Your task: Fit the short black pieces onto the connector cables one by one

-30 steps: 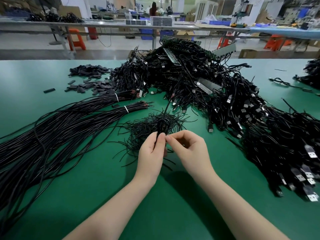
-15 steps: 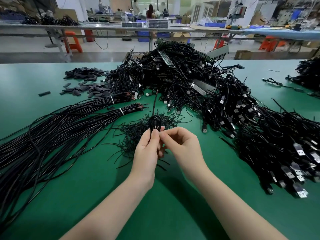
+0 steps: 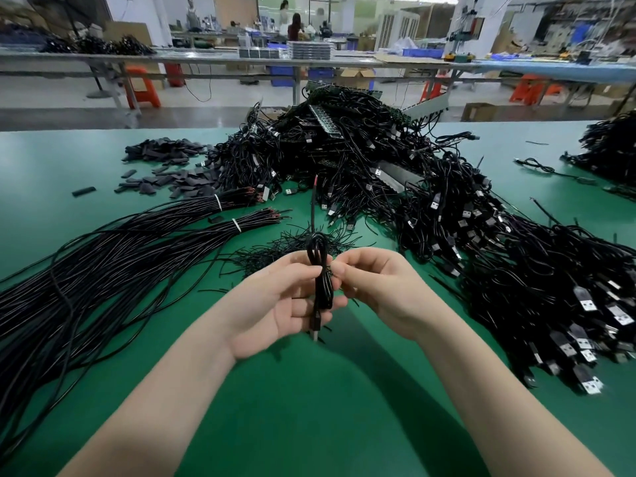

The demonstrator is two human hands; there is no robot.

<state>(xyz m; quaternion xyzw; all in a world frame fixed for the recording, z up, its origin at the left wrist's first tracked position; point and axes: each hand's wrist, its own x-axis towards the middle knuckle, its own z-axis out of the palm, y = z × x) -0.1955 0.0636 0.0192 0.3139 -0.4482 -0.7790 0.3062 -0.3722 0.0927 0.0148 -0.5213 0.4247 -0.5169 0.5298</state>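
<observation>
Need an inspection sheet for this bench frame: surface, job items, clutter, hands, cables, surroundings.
Surface: green table, bare in front of the person.
Job's things: coiled cable with USB plug hanging down, held between both hands; short black pieces heaped far left.
Clutter: loose tie wires scattered behind the hands.
Hands: left hand holds the coil; right hand pinches at its middle, what it pinches cannot be told.
Cables: big USB cable pile centre to right; tied cable bundles left.
Surroundings: long workbench, orange stools, people far off.
</observation>
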